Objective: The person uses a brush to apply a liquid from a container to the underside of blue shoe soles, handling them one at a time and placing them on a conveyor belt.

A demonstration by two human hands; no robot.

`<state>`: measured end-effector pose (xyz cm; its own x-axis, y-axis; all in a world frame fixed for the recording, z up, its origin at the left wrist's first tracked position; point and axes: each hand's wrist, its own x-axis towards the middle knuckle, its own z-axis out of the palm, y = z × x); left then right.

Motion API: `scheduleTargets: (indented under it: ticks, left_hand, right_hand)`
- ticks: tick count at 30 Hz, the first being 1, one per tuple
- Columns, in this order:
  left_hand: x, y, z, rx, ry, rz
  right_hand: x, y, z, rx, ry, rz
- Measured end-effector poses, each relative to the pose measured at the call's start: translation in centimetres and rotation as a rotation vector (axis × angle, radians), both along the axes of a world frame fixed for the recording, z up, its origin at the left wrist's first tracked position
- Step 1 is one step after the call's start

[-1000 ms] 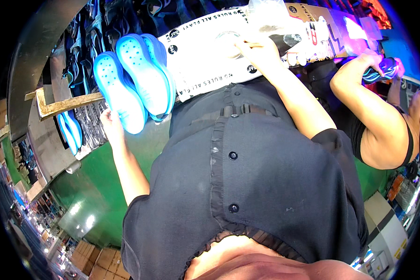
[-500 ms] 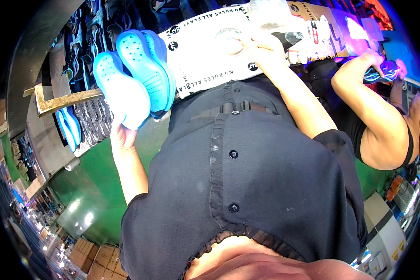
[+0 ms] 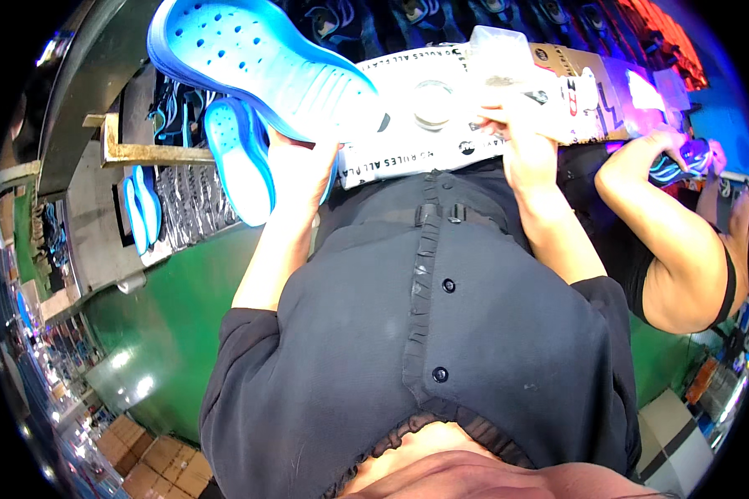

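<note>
My left hand (image 3: 301, 175) grips the edge of a blue foam shoe sole (image 3: 250, 62), raised high at the left with its hole-dotted heel end toward the far left. Below it, another blue sole (image 3: 240, 154) rests at the bench edge, partly hidden by my left wrist. My right hand (image 3: 528, 154) is over the right part of the white printed covering (image 3: 391, 162), fingers curled together; what they hold is washed out by glare. A round shallow dish (image 3: 433, 104) stands on the covering between my hands.
A clear plastic container (image 3: 499, 46) stands behind my right hand. A wooden bar (image 3: 158, 155) juts in at the left, near more blue soles (image 3: 141, 208). Dark shoe uppers (image 3: 341, 29) line the back. On the right, a co-worker's arm (image 3: 670, 216) holds a dark shoe part (image 3: 678, 162).
My left hand has lifted one blue sole up and to the right, off the group. My right hand has moved right, away from the round dish.
</note>
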<state>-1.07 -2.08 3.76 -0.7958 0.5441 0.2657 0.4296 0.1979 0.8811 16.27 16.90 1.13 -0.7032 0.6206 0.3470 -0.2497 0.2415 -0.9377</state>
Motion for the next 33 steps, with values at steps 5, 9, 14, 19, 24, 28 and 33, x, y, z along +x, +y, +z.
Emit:
scheduleTargets:
  ticks: [5,9,14,19,24,28,33]
  left_hand:
    - [0.1,1.2,-1.5,0.273,-0.147,-0.192]
    - [0.3,1.8,-1.6,0.3,-0.106,-0.214]
    - [-0.1,1.6,-2.1,0.233,0.055,-0.25]
    - [0.1,1.4,-2.2,0.204,0.007,-0.253]
    - [0.1,1.4,-2.7,0.284,0.021,-0.219]
    - [0.5,1.5,-2.2,0.229,-0.004,-0.216]
    - [0.3,1.5,-2.9,0.199,0.025,-0.197]
  right_hand:
    - [0.0,-2.2,2.3,0.345,-0.063,-0.051]
    - [-0.3,-1.9,2.1,0.474,0.048,-0.054]
    - [-0.6,-2.0,2.0,0.611,0.078,-0.043]
    - [-0.9,-1.9,1.0,0.582,0.059,-0.042]
    - [-0.7,-1.9,0.6,0.567,0.033,-0.077]
    - [-0.4,-2.0,1.0,0.38,-0.087,-0.097]
    - [-1.1,-1.8,0.8,0.588,0.041,-0.079]
